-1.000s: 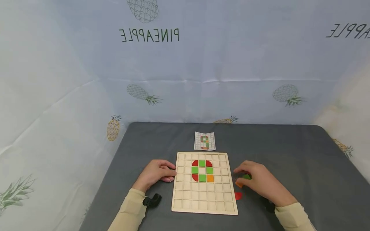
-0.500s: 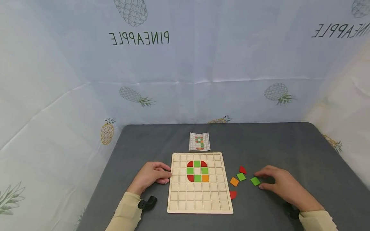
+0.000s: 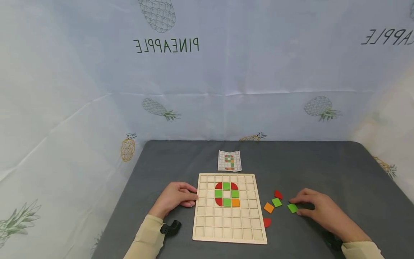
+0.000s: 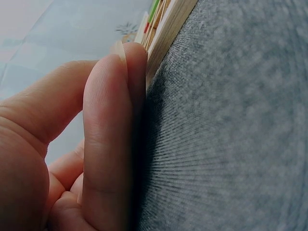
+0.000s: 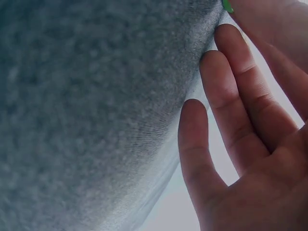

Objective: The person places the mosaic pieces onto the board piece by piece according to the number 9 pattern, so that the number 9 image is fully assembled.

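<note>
Now farther out, the right hand (image 3: 324,210) pinches a green tile (image 3: 292,208) — loose pieces (image 3: 268,207) uncovered — the left hand (image 3: 174,196) touching the board (image 3: 227,221).

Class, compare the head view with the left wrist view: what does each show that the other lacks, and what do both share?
Only the head view: the right hand touching a green square and a loose orange square.
Only the left wrist view: fine texture on the grey tabletop and skin ridges on a fingertip.
Both: the left hand beside the board, the tabletop and pineapple-print cloth.
</note>
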Tool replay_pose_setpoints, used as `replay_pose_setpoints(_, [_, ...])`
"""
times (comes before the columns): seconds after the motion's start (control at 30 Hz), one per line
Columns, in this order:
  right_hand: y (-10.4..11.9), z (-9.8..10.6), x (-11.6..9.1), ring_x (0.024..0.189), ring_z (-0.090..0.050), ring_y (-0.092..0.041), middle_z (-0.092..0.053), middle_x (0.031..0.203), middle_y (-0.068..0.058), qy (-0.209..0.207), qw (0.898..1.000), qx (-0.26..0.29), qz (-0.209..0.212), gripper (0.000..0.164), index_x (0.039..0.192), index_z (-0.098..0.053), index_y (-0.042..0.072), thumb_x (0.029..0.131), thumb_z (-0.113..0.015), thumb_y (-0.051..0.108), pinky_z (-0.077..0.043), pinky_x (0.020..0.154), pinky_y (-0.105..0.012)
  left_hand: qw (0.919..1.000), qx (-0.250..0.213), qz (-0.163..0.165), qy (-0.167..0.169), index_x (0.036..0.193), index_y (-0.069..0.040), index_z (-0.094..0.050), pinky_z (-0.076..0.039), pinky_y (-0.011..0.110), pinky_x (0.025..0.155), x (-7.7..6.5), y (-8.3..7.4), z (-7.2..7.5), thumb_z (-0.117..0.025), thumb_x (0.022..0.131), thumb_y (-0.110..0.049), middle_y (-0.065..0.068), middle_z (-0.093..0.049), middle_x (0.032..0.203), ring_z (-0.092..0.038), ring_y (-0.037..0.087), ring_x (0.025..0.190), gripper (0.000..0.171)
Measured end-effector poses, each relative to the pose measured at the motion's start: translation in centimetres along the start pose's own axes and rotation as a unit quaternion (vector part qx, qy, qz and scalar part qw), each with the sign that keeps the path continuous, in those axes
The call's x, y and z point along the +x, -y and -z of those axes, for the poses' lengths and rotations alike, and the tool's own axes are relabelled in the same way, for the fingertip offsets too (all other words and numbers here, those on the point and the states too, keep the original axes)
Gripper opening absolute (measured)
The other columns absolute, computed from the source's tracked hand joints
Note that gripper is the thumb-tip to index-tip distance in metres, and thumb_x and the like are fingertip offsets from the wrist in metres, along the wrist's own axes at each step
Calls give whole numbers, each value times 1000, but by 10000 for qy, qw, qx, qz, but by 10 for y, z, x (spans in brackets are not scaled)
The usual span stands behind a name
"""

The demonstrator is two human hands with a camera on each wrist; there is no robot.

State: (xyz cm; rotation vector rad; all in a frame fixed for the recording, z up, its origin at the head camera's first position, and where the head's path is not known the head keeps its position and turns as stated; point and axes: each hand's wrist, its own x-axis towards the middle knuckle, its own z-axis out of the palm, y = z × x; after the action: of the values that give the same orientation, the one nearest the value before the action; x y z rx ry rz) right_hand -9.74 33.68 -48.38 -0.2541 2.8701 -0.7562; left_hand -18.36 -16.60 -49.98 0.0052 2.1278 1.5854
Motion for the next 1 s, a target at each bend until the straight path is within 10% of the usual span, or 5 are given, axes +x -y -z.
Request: replay_pose_setpoints(1.0, [44,-2,15,88,-59,0,-66,99,18,31,9999,-86,143,24,103,-83,36,83,-94,29,-54,71,-25,9999,41,48,-89,115,-3,-79,-69,32,71,0,0,-2,-92,87,-20,8,-80,85,-79,15,72,36])
